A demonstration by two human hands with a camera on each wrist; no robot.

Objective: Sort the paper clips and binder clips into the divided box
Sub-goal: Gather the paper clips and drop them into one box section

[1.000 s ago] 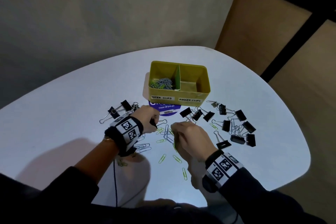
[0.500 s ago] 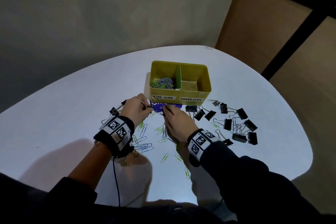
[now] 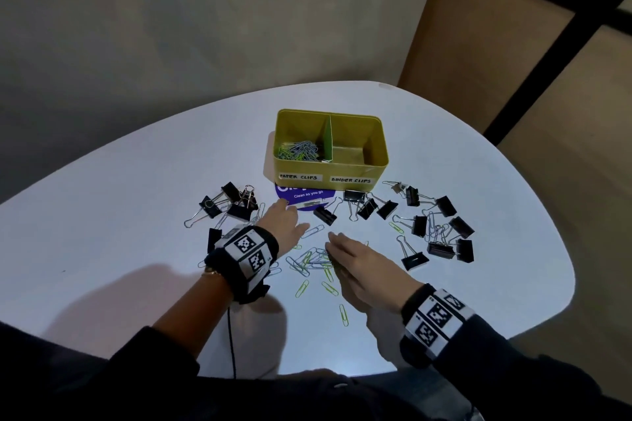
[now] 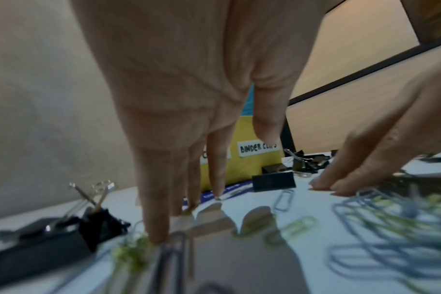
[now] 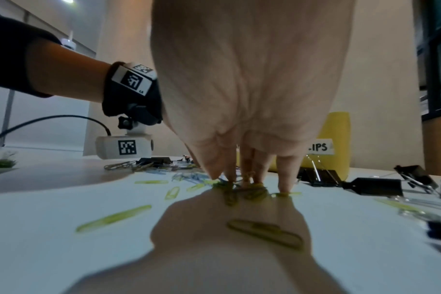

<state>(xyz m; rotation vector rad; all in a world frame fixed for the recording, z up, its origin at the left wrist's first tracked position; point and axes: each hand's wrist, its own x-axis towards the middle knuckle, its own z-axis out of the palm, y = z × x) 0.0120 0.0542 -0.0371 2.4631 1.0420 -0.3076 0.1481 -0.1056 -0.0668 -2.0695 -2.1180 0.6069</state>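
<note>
Paper clips point(image 3: 313, 260) lay heaped on the table point(image 3: 136, 181) between my flat, empty hands, nearest my right hand point(image 3: 359, 267), whose fingertips touched them, with the yellow box point(image 3: 342, 171) straight beyond my left hand point(image 3: 284, 224).

I see a white rounded table point(image 3: 143, 181). On it, toward the far middle, stands the yellow divided box point(image 3: 355, 169), set partly on a purple round sticker point(image 3: 290, 193). Black binder clips point(image 3: 441, 225) lie scattered right of the box's near side, and a smaller group of binder clips point(image 3: 232, 203) lies to its left. Loose paper clips point(image 3: 307, 260), silver and green, lie in a tangle near the table's middle, with a few green ones point(image 3: 343, 314) strewn nearer. Both hands' fingertips rest on the tabletop among these loose clips.
</note>
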